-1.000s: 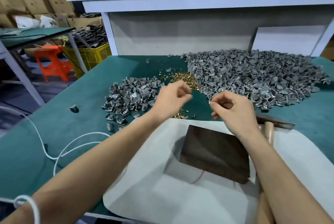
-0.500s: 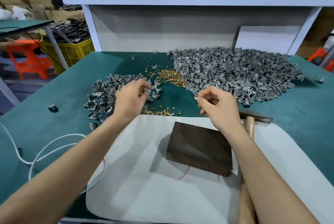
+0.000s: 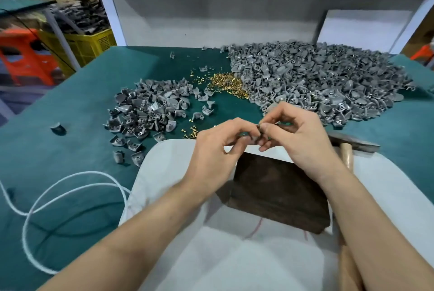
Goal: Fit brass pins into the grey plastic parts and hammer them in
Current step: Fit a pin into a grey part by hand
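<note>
My left hand point(image 3: 216, 152) and my right hand point(image 3: 298, 140) meet fingertip to fingertip above the far edge of a dark wooden block point(image 3: 281, 194). Between them is one small grey plastic part point(image 3: 256, 136), pinched by my left thumb and fingers. My right thumb and forefinger pinch a brass pin against it; the fingertips hide nearly all of the pin. A heap of brass pins point(image 3: 226, 83) lies between a small pile of grey parts point(image 3: 150, 110) and a large pile point(image 3: 328, 84). A hammer point(image 3: 352, 144) lies to the right of my right hand.
The block rests on a white cloth point(image 3: 187, 255) over the green table point(image 3: 58, 150). A white cable point(image 3: 58, 196) loops at the left. A few loose pins point(image 3: 191, 132) lie just beyond the cloth. A yellow crate point(image 3: 87, 44) and an orange stool point(image 3: 25, 56) stand off the table's left.
My left hand came back from the small pile on the left with a grey part and met my right hand. The camera tilted down and closer to the table.
</note>
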The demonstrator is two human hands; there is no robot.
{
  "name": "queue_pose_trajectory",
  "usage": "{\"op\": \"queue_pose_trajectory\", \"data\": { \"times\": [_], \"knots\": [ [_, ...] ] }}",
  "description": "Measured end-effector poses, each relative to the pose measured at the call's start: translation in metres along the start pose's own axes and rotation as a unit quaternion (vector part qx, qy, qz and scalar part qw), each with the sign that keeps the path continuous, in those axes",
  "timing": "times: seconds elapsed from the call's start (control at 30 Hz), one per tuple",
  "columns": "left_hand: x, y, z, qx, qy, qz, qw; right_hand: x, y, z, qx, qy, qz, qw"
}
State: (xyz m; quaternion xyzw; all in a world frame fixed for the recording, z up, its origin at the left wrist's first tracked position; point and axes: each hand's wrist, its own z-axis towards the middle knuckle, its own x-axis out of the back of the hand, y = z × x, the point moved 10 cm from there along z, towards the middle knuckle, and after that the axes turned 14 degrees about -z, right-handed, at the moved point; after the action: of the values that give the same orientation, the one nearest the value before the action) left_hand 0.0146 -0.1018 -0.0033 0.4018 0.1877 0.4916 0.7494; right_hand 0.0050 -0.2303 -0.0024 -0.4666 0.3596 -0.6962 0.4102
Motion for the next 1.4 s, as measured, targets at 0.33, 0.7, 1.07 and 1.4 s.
{"op": "queue_pose_trajectory", "data": {
  "times": [0.33, 0.7, 1.07, 1.4],
  "knots": [
    [0.015, -0.008, -0.002, 0.067, 0.095, -0.104, 0.988, 0.001, -0.011, -0.004, 0.050, 0.031, -0.048, 0.997],
    [0.002, -0.034, -0.004, 0.214, 0.056, -0.268, 0.938, 0.010, -0.022, -0.006, 0.062, 0.072, -0.010, 0.995],
    [0.002, -0.037, -0.006, 0.210, 0.117, -0.407, 0.881, 0.004, -0.018, -0.006, 0.040, 0.045, -0.012, 0.998],
    [0.002, -0.040, -0.008, 0.236, 0.126, -0.373, 0.889, -0.001, -0.011, -0.004, 0.039, 0.042, -0.046, 0.997]
  ]
}}
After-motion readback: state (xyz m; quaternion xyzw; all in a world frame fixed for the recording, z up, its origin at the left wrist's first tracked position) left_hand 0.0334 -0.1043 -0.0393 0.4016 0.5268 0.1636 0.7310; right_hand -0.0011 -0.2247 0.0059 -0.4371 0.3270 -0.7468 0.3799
